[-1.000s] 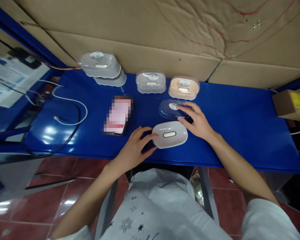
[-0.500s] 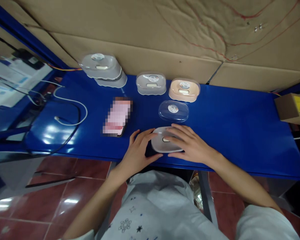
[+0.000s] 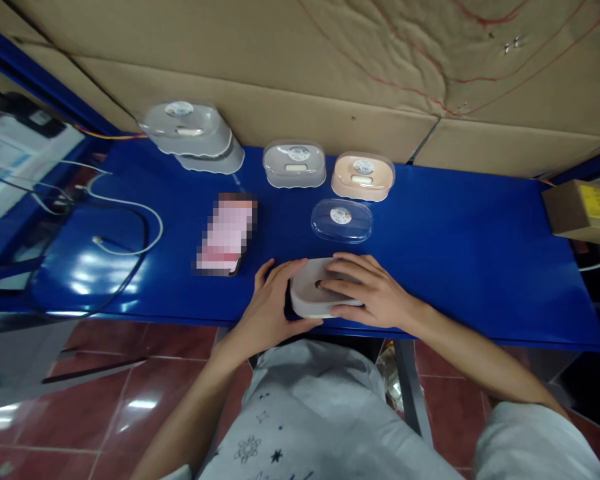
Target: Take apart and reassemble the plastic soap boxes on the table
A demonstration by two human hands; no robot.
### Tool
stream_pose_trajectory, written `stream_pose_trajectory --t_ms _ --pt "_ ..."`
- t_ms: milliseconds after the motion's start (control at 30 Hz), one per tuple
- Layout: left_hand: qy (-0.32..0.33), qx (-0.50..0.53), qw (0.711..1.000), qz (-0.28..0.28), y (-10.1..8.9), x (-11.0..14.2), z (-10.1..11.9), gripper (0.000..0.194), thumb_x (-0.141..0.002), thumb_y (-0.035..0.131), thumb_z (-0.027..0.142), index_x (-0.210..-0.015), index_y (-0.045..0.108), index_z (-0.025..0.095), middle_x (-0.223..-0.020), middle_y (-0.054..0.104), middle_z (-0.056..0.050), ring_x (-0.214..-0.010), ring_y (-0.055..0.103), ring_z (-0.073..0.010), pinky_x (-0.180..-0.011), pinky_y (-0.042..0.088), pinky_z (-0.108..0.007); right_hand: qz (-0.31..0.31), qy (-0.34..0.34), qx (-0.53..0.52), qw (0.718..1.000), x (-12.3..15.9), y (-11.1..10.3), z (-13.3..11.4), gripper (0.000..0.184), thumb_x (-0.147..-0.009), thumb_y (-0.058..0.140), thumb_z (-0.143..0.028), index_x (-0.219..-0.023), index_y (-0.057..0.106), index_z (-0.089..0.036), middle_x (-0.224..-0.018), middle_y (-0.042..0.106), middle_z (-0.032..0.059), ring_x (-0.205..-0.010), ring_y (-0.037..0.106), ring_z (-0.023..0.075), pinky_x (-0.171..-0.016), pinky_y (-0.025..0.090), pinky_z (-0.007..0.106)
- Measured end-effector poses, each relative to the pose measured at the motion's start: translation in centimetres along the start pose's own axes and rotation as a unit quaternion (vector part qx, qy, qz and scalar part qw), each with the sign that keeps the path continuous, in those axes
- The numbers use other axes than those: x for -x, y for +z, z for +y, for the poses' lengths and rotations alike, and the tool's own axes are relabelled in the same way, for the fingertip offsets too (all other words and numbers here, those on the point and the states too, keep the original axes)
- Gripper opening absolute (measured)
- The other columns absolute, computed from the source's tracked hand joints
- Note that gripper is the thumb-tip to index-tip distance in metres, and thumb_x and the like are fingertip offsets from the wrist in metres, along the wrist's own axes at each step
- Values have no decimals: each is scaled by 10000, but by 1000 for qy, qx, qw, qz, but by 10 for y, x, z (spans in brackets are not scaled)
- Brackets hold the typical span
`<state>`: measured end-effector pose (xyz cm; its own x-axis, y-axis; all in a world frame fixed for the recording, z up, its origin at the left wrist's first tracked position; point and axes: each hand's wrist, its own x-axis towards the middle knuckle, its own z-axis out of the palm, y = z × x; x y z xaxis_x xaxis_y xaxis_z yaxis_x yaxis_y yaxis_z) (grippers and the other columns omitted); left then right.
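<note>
A grey oval plastic box [image 3: 305,290] sits at the table's near edge, its front wall showing. My left hand [image 3: 273,300] wraps its left end, fingers at the far rim and thumb along the near side. Across the right half of the top lies my right hand [image 3: 375,293], with a fingertip at the small slot in the middle and the thumb at the near edge. The right end of the box is hidden under that hand. Just beyond lies a clear oval plastic cover [image 3: 325,227] with a round label.
A grey lidded box [image 3: 295,175] and a peach one [image 3: 347,181] stand by the cardboard wall. Stacked grey boxes [image 3: 190,133] are at back left. A phone with a blurred screen [image 3: 225,233] lies left, cables [image 3: 153,240] beyond it. A cardboard box [image 3: 565,213] stands far right.
The grey box between my hands now shows more of its front wall. My right fingers have moved over the pale piece in its top slot. The whole view has shifted slightly.
</note>
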<state>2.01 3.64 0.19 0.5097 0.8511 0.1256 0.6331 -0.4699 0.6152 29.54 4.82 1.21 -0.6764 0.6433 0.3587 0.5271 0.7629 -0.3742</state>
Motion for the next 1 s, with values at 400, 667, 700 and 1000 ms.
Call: stream_pose_trajectory --t_ms 400,667,700,1000 --pt "1 -7 999 -38 -6 27 -6 915 -929 789 362 -1648 224 336 -1636 525 -130 -1557 463 -341 -1339 210 -666 52 67 -7 996 0 -11 16 427 -1040 638 -495 -1401 671 -269 -1458 678 128 -1392 612 319 -1138 510 546" --pt "54 -59 993 -81 -16 49 -4 587 -969 738 312 -1505 503 349 -1709 436 -115 -1620 349 -357 -1320 143 -719 -6 116 60 991 -4 -1 14 523 -1054 576 -561 -1524 542 -334 -1683 467 114 -1597 373 366 -1273 253 653" --pt "52 -62 994 -71 -14 49 -3 567 -975 731 311 -1497 513 346 -1706 439 -119 -1615 358 -355 -1320 146 -715 5 108 65 992 -3 -2 13 522 -1059 562 -568 -1523 543 -329 -1679 473 115 -1598 370 365 -1272 243 647" --pt "21 -42 999 -11 -6 48 0 526 -977 743 329 -1442 502 279 -1635 520 -145 -1530 495 -317 -1338 171 -628 27 -91 70 993 2 -2 -7 426 -1079 562 -538 -1376 664 -250 -1238 791 53 -1206 680 242 -1067 404 438"
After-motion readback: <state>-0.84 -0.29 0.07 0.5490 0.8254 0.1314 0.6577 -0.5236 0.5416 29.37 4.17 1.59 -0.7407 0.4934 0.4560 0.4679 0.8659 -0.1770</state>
